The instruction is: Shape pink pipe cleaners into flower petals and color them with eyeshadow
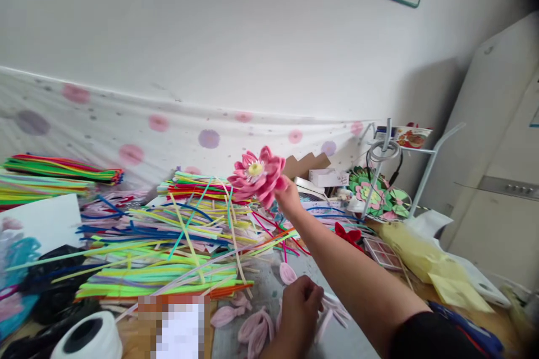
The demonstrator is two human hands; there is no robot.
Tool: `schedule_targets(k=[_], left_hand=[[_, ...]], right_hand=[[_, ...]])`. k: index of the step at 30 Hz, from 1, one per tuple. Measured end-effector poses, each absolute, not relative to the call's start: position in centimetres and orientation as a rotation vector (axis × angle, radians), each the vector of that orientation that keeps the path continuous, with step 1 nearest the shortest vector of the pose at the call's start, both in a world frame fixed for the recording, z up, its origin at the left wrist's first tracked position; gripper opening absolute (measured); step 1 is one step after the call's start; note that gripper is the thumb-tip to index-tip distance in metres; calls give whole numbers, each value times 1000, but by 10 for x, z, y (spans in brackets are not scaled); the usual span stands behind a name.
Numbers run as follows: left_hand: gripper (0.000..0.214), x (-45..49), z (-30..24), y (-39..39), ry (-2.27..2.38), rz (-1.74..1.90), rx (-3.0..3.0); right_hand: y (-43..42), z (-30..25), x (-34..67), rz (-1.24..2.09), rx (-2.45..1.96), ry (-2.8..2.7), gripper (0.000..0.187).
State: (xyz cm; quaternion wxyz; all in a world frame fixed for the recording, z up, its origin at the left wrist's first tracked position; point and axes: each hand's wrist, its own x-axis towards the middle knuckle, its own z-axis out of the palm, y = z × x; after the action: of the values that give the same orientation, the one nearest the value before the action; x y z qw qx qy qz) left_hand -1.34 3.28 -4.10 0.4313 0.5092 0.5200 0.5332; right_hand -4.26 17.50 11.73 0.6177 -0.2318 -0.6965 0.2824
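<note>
My right hand (pixel 288 196), at the end of an outstretched arm, is closed on a pink pipe-cleaner flower (pixel 257 174) from below and behind. Layered petals surround a pale yellow centre, which faces me. Low in the view, my left hand (pixel 300 300) has its fingers curled together over the grey work surface (pixel 273 263); what they hold, if anything, is hidden. Just above that hand is a pale pink looped petal (pixel 288 273). More pink petals (pixel 256 330) lie to its left, and pale pink strips (pixel 332 311) to its right.
Bundles of coloured pipe cleaners (pixel 160 277) cover the left and middle. A white spool (pixel 88 336) stands at the front left. On the right are a red bow-like piece (pixel 347 234), a palette (pixel 382 252), a yellow plastic bag (pixel 415 249) and a white metal rack (pixel 415 179).
</note>
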Motion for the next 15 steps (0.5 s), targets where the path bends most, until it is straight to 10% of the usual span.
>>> schedule_targets(k=[15], left_hand=[[19,-11,-21,19,1262,1212,1241]], right_hand=[[280,96,95,323,-973,-1888,27]])
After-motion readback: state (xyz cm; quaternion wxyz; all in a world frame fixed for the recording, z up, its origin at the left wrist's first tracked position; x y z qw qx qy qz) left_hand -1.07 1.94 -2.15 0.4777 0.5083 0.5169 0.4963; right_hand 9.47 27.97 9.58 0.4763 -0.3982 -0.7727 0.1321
